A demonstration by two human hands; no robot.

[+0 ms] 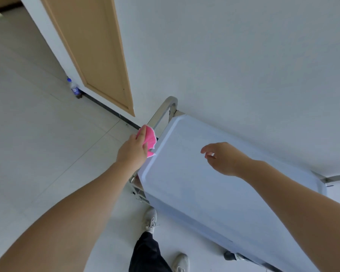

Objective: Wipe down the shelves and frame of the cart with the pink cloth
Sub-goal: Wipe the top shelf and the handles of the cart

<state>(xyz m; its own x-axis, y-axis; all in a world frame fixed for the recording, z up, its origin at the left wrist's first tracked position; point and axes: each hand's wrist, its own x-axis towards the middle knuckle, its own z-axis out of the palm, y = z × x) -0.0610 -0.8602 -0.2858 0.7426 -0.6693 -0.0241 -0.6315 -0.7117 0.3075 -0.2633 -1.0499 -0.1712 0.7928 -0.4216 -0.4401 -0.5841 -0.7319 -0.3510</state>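
- both bare forearms fill the foreground, reaching out over the cart [214,193]; a dark trouser leg and pale shoes [150,220] stand just beside its near edge.
- left hand [133,152] has its fingers curled round the bunched cloth [149,139], holding it at the top shelf's far-left edge, next to the steel handle [165,108].
- right hand [221,159] hovers over the shelf with fingers loosely bent, holding nothing; whether it touches the surface i cannot tell.
- top shelf looks smooth and bare, with no streaks or dirt that would tell wiped from unwiped.
- judging by the cloth's place, the wipe is at the shelf rim or handle end; the lower shelves, hidden under the top one, and most of the frame look still to do.
- a bottle [74,88] stands on the floor by the door [94,55], well apart from the cart.
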